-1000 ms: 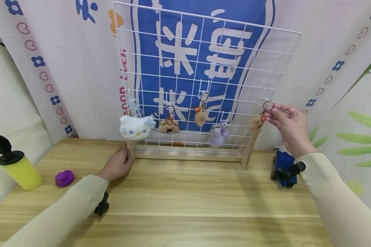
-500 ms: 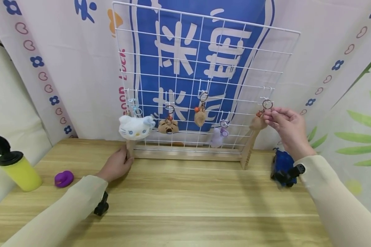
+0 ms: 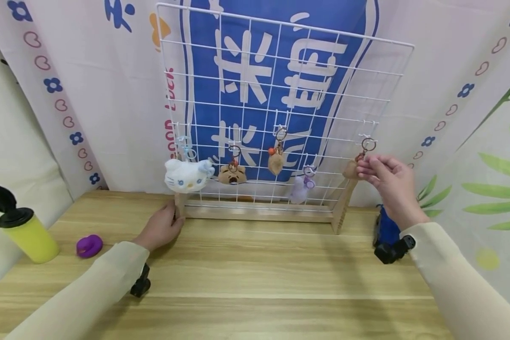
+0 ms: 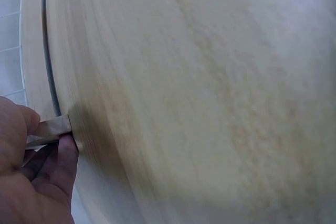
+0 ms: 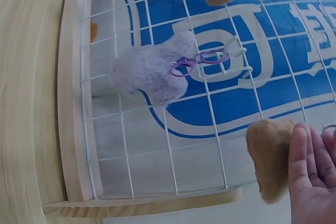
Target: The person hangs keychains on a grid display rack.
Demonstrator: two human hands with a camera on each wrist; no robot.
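A white wire grid rack (image 3: 245, 99) stands upright in a wooden base (image 3: 255, 215). My left hand (image 3: 160, 227) grips the base's left wooden foot; in the left wrist view its thumb and fingers (image 4: 67, 163) lie on either side of that piece. Near the rack's right edge my right hand (image 3: 388, 184) touches a brown plush keychain (image 3: 351, 170), whose ring (image 3: 368, 144) hangs by a hook. The right wrist view shows fairly straight fingers (image 5: 298, 156) against the plush (image 5: 270, 156); the thumb is hidden there.
A white cat plush (image 3: 189, 175), a brown bear-face plush (image 3: 232, 174), a brown plush (image 3: 276, 163) and a lilac plush (image 3: 299, 189) hang on the grid. On the table are a yellow bottle (image 3: 29, 238), a purple toy (image 3: 89, 246) and a blue toy vehicle (image 3: 386, 229).
My right hand has moved from the keychain's ring slightly down and left to the plush. The ring now hangs without fingers on it. The left hand has stayed in place.
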